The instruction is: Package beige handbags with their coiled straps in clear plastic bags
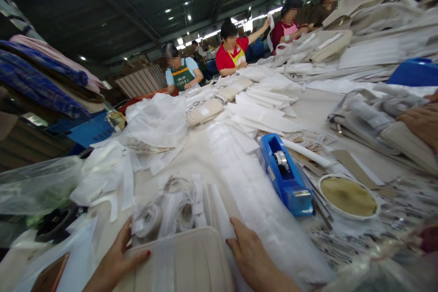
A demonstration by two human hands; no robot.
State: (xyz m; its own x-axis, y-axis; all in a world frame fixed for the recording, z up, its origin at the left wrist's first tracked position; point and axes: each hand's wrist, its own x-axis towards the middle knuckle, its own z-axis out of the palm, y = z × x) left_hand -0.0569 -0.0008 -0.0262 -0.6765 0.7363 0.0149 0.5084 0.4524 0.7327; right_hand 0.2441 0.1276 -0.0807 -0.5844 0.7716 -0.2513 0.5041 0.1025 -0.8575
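The beige bag (185, 262) lies between spread left fingers (125, 236) and spread right fingers (241, 230).

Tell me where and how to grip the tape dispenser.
I'd grip the dispenser by its long sides, right hand coming from above: the body is long, narrow and open-topped, and that hand is nearer. Avoid the near end, where a pale strip may be the cutter.
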